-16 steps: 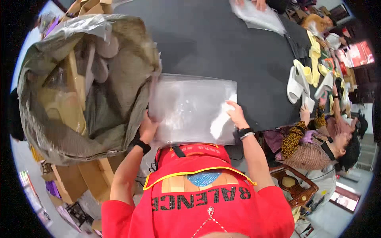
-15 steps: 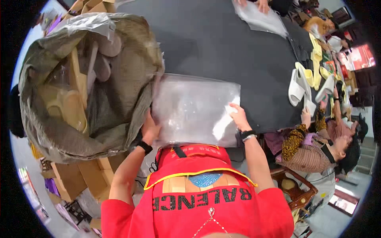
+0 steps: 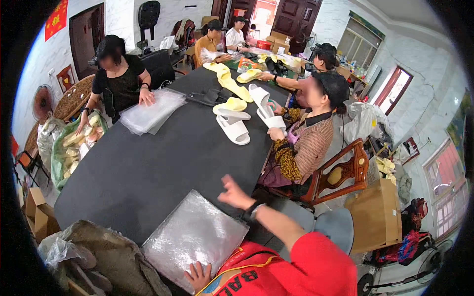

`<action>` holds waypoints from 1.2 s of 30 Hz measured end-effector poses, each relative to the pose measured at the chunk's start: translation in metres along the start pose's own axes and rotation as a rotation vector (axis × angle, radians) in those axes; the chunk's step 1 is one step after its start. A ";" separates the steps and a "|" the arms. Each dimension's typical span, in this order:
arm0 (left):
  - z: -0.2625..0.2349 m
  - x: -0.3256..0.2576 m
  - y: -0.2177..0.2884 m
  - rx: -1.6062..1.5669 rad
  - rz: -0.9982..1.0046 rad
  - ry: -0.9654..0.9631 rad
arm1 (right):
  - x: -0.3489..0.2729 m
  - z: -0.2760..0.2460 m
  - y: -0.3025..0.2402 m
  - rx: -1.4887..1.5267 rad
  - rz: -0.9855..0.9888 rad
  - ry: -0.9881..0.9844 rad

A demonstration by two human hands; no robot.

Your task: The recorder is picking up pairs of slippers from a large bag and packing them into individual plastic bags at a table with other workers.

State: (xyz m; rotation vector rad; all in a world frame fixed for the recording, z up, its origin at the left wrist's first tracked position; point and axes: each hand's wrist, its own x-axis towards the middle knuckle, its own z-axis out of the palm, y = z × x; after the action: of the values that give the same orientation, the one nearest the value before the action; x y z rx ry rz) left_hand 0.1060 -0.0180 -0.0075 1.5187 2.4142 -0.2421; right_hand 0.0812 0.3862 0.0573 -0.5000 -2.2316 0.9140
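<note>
My left hand [image 3: 199,277] lies flat with spread fingers on the near edge of a stack of clear plastic bags [image 3: 192,224]. The stack rests at the table's near edge. My right hand [image 3: 236,193] is lifted over the black table [image 3: 148,172], beyond the bags' right corner. Its index finger stretches out toward the far left, and nothing shows in it; the other fingers are slightly blurred. Beside the bags on the left, an open grey-brown sack [image 3: 118,251] holds slippers, mostly cut off by the lower edge.
Across the table, a person in black rests a hand on more plastic bags [image 3: 153,111] beside a green sack [image 3: 61,153] of slippers. At right, a co-worker holds white slides [image 3: 264,106] near yellow slippers [image 3: 229,104]. Close by stand a wooden chair [image 3: 345,170] and a cardboard box [image 3: 375,217].
The view has swung up across the room. My right hand has left the bags and risen over the table, finger outstretched. My left hand has shifted from their left side onto their top.
</note>
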 end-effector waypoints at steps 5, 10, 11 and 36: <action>0.020 0.011 -0.002 -0.001 -0.010 0.253 | 0.025 -0.219 -0.015 0.348 0.263 0.757; 0.030 0.008 -0.019 -0.300 0.038 0.253 | -0.001 -0.334 -0.098 0.174 0.303 1.061; 0.007 0.007 -0.020 -0.236 0.057 0.156 | -0.006 -0.343 -0.105 0.182 0.287 1.075; 0.014 0.002 -0.012 -0.071 -0.020 0.426 | -0.141 0.027 -0.057 -0.572 0.351 -0.877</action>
State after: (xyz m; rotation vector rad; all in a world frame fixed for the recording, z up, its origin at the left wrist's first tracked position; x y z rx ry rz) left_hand 0.0958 -0.0255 -0.0220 1.6502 2.7205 0.1825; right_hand 0.1567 0.2556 0.0230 -0.8928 -3.3167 0.7180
